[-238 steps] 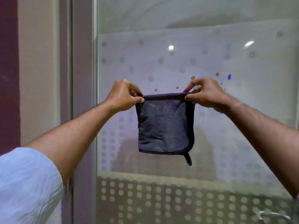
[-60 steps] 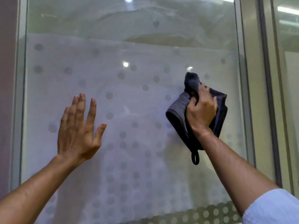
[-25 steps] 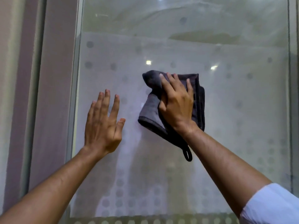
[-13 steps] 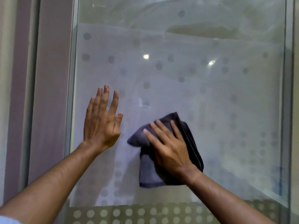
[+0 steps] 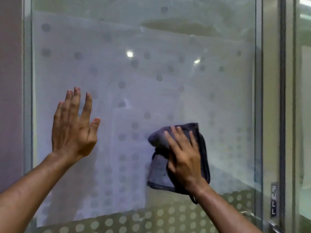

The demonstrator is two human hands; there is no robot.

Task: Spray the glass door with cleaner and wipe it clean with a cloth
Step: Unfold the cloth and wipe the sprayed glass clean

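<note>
We are mid-wipe: our right hand (image 5: 184,155) presses the cloth (image 5: 204,148) flat-fingered on the glass door (image 5: 168,73). Our left hand (image 5: 74,130), fingers spread, steadies beside the cloth. Next, probably sweep toward the door's unwiped areas.

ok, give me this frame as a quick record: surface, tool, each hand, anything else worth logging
surface: glass door, frosted film with dot pattern
tool: dark grey cloth, bunched, against the glass, loop hanging below
right: right hand, fingers straight, presses the cloth to the glass
left: left hand, fingers spread, raised at the glass, holds nothing; contact unclear
sprayer: not in view
other: PULL label on the frame at right
</note>
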